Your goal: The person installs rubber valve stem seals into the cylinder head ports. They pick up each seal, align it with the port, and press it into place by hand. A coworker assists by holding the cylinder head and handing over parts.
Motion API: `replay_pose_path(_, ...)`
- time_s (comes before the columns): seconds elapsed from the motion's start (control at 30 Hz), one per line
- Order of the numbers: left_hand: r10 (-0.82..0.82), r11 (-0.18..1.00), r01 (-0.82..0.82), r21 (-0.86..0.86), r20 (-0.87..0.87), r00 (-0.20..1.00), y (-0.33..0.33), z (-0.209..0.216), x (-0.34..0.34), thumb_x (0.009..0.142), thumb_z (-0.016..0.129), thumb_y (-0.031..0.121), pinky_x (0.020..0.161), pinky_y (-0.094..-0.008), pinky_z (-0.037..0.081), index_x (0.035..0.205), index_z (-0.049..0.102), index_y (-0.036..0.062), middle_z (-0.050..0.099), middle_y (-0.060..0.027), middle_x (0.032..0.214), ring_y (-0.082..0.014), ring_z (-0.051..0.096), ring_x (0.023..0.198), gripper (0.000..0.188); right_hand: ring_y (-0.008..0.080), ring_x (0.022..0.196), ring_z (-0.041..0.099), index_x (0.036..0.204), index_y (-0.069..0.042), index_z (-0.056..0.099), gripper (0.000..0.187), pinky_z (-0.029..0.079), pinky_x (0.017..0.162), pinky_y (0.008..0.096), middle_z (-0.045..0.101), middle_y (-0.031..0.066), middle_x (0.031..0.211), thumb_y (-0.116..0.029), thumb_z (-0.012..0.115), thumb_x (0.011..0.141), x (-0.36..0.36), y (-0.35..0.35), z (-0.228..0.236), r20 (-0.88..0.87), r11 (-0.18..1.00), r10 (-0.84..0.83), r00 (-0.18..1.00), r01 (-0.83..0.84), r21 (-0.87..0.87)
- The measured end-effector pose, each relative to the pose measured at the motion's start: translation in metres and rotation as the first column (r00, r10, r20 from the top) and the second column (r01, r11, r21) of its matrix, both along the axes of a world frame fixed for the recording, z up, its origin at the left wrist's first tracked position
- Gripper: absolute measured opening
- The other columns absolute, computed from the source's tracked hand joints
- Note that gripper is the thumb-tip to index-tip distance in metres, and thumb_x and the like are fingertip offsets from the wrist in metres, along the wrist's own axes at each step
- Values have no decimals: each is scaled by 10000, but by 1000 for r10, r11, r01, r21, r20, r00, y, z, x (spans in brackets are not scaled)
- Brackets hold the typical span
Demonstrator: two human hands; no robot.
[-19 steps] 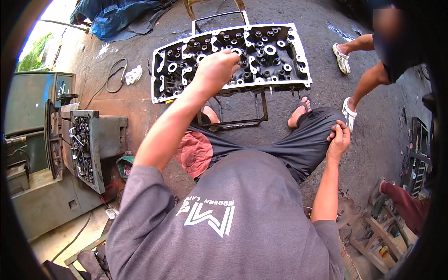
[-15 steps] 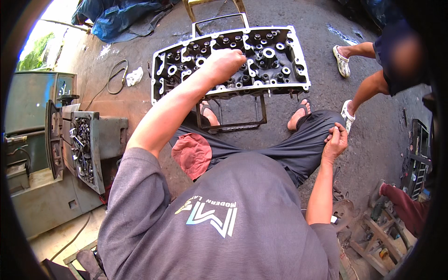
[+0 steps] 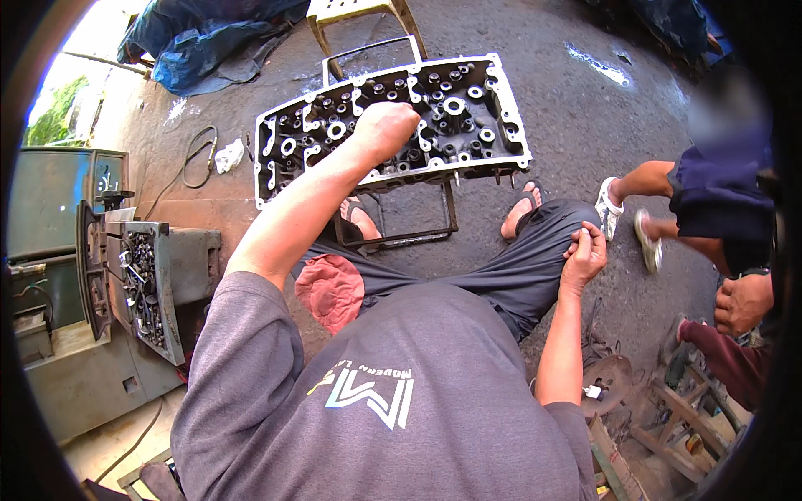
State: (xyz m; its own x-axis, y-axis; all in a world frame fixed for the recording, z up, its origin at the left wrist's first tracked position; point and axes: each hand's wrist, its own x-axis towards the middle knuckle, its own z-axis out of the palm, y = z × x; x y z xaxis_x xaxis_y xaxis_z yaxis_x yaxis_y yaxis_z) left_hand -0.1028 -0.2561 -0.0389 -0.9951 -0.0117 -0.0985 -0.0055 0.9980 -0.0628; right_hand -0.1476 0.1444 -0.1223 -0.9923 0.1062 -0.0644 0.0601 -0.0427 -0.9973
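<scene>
Cylinder head point(image 3: 454, 108), pale-rimmed, borne on a dark metal frame point(image 3: 450, 207) before the seated person; left hand point(image 3: 387, 131), curled narrow over its middle, fingertips hidden, any grip not to be told; right hand point(image 3: 585, 255), fingers bent, placed by the right knee point(image 3: 571, 217), held item, if any, not discernible; red cloth point(image 3: 330, 292), draped at the left thigh

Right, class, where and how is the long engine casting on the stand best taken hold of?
Take the casting probably under its two short ends, from left and right together. It is long and lies open side up, and both ends reach past the narrower stand, likely leaving space beneath. The middle suits less: the left hand is over it.
</scene>
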Motion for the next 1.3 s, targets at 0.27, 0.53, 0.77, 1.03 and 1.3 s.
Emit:
replay_pose_path(0.27, -30, 999, 31, 13, -23, 999, -5, -2, 0, 781, 590, 92, 717, -426, 548, 779, 696, 74, 676, -132, 817, -327, 687, 805, 108, 25, 503, 459, 1008, -10, 626, 128, 382, 421, 167, 589, 12, 721, -50, 536, 928, 1, 1, 1, 20, 1000, 0, 1000, 0, -23)
replay_pose_path(0.53, -44, 999, 44, 23, 4, 999, -4, 5, 1, 771, 599, 93, 701, -433, 551, 762, 690, 61, 679, -145, 796, -335, 689, 792, 97, 22, 511, 460, 1009, -13, 630, 132, 385, 427, 162, 589, 9, 730, -46, 527, 932, 3, 2, 3, 12, 1000, 11, 1000, -11, -15)
replay_pose_path(0.77, -55, 998, 55, 14, 20, 998, -2, 8, -1, 758, 616, 93, 687, -436, 551, 752, 697, 51, 678, -162, 773, -347, 689, 775, 92, 20, 514, 463, 1019, -14, 633, 138, 393, 432, 162, 592, 8, 737, -38, 527, 933, 4, 5, 3, 33, 999, 14, 999, -13, -32)
replay_pose_path(1.03, -2, 999, -1, 45, 62, 998, -2, 13, 3, 763, 673, 132, 708, -426, 552, 783, 699, 53, 681, -155, 810, -339, 685, 800, 85, 10, 513, 450, 1024, -36, 642, 124, 372, 422, 163, 607, 1, 745, -58, 557, 935, 2, 2, 2, 28, 993, 36, 999, -39, 112)
replay_pose_path(1.3, 725, 496, -119, 860, -335, 601, -19, 51, 125, 866, 711, 199, 721, -261, 502, 1001, 735, 9, 732, -89, 898, -140, 661, 780, 235, 78, 672, 496, 848, 10, 636, 155, 418, 613, 247, 572, -3, 712, -132, 690, 879, -11, -76, 59, 36, 768, 508, 861, -471, 434)
